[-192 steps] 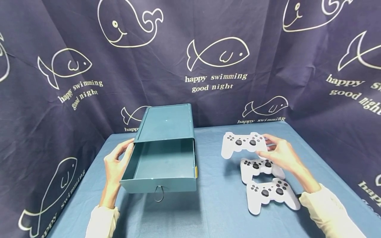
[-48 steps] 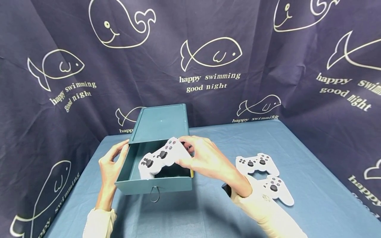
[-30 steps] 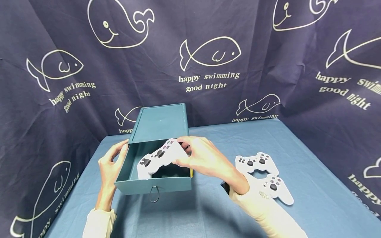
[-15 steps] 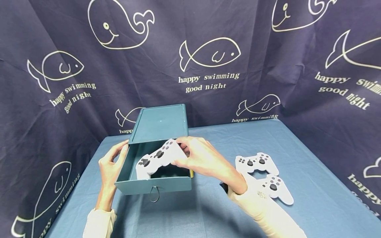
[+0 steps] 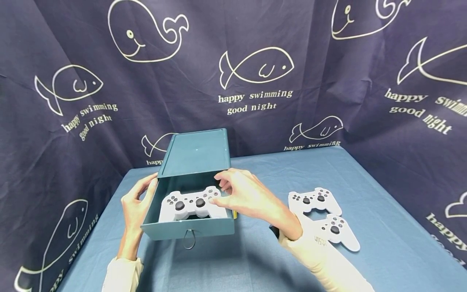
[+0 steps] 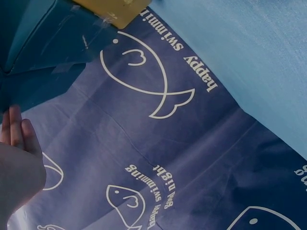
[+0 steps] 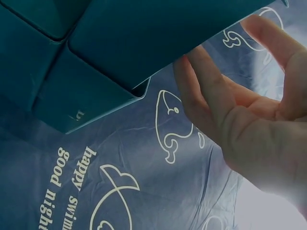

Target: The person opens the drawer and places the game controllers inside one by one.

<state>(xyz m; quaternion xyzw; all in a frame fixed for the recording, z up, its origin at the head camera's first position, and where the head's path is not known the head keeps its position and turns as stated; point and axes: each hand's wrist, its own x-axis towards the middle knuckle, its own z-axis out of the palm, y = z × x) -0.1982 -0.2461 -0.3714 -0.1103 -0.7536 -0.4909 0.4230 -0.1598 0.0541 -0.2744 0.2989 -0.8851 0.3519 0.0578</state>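
Note:
A white game controller [image 5: 189, 205] lies face up inside the pulled-out drawer [image 5: 187, 229] of a teal box [image 5: 197, 152]. My right hand [image 5: 248, 194] is over the drawer's right side, fingers and thumb spread apart at the controller's right end, without gripping it. In the right wrist view, the fingertips of that hand [image 7: 249, 115] reach the drawer's edge. My left hand [image 5: 136, 202] rests against the box's left side with its fingers extended. The left wrist view shows the straight fingers [image 6: 17, 129] at the teal wall.
Two more white controllers, one farther back [image 5: 315, 199] and one nearer [image 5: 341, 231], lie on the blue cloth [image 5: 383, 227] to the right; my right sleeve partly covers the nearer. A wire ring [image 5: 189, 240] hangs on the drawer's front. A dark printed curtain [image 5: 255, 134] stands behind.
My right hand has carried a controller from the right into the drawer. Held tilted half a second ago, it now lies flat and released. My left hand has stayed at the box.

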